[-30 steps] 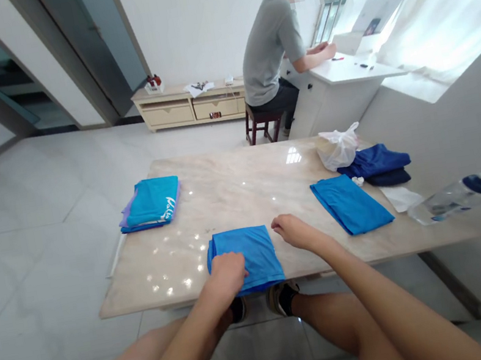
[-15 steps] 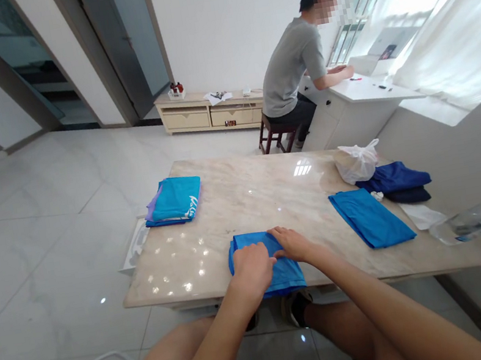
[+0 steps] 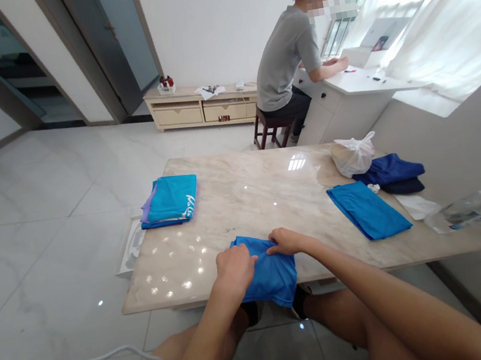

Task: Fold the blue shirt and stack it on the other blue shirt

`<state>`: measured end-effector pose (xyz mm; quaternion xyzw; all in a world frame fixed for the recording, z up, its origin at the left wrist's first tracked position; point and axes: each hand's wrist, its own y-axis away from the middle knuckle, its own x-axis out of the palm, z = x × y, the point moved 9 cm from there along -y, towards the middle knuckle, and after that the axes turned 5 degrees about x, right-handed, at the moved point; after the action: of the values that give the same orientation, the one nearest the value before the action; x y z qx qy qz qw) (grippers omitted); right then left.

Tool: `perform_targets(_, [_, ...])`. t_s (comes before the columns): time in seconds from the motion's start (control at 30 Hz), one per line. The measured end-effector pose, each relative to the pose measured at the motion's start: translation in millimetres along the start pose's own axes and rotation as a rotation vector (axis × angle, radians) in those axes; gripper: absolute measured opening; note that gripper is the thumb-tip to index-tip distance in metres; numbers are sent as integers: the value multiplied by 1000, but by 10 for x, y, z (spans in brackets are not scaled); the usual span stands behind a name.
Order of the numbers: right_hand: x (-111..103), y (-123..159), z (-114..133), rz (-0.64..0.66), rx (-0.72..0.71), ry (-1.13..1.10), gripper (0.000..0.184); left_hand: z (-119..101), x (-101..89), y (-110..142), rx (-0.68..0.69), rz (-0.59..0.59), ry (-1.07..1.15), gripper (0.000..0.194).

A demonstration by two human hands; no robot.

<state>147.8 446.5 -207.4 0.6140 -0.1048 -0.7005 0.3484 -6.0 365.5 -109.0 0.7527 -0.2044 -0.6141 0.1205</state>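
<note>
A folded blue garment (image 3: 270, 273) lies at the near edge of the marble table (image 3: 249, 203), its front part hanging over the edge. My left hand (image 3: 233, 265) is closed on its left side. My right hand (image 3: 285, 241) pinches its far right corner, fingers curled into the cloth. Both hands hold the same garment.
A stack of folded turquoise and purple clothes (image 3: 170, 200) sits at the table's left. On the right lie a flat blue garment (image 3: 367, 209), dark blue clothes (image 3: 392, 174), a white plastic bag (image 3: 354, 154) and a water bottle (image 3: 473, 208). A person (image 3: 290, 66) sits at a white desk behind.
The blue garment has slid toward me and now droops over the table edge. Both hands have gone from lying on it to gripping it.
</note>
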Motion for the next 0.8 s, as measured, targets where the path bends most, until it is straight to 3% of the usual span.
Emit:
perform_targets(0.23, [-45,115,73,-43,-50,-63,43,-149,-233,161,-33,-38,-72,46])
perform_targets(0.37, [-96,136,-175,-162,-6,-179,31,-245,-342,262,-36,-16,-105,45])
perform_targets(0.53, [-313,329,-973,-427,152,-427,22,-612,-530,336,36,-12,-108,44])
perform_targets(0.63, [-279,582,-1681,-510,392,-673,21,-1012,-606,358,156,-55,-107,45])
perform_targets(0.7, [-151,753,-2080,-496,548,-831,29,-1311,-512,366,290,3,-107,44])
perform_targets(0.8, [27,892,-2420,-434,644,-959,49,-1623,-243,390,427,174,-82,40])
